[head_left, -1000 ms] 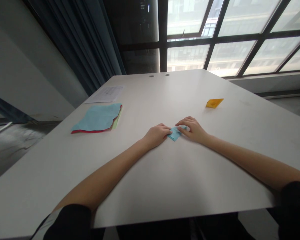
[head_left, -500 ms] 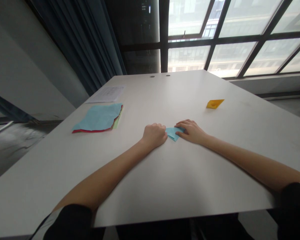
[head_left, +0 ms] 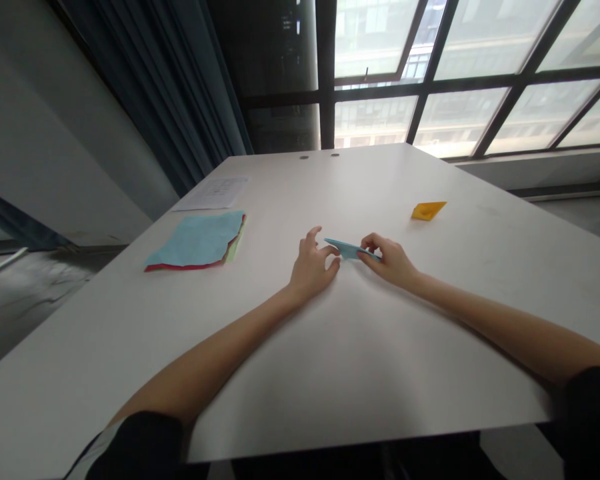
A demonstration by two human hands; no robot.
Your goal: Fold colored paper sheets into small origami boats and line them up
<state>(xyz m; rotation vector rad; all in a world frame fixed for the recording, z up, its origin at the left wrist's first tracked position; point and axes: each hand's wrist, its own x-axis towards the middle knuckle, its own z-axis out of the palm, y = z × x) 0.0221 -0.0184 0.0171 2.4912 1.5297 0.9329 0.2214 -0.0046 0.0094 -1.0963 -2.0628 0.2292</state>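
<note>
A small folded piece of light blue paper (head_left: 347, 249) is tilted up off the white table (head_left: 360, 360), seen nearly edge-on. My right hand (head_left: 387, 259) pinches its right end between thumb and fingers. At the paper's left end is my left hand (head_left: 314, 265), its fingers apart and curved, thumb and a fingertip close to the edge. Whether those fingertips touch the paper I cannot tell. Beyond my right hand sits a folded yellow paper shape (head_left: 429, 211), standing partly raised on the table.
To the left lies a stack of coloured paper sheets (head_left: 197, 239), blue on top with red and green edges below. Behind it is a printed white sheet (head_left: 214, 193). A dark blue curtain (head_left: 180, 80) and windows (head_left: 375, 120) stand beyond the table.
The blue paper has gone from lying flat to tilted up. My left hand has opened from a closed grip at its left end, and my right hand now pinches the right end.
</note>
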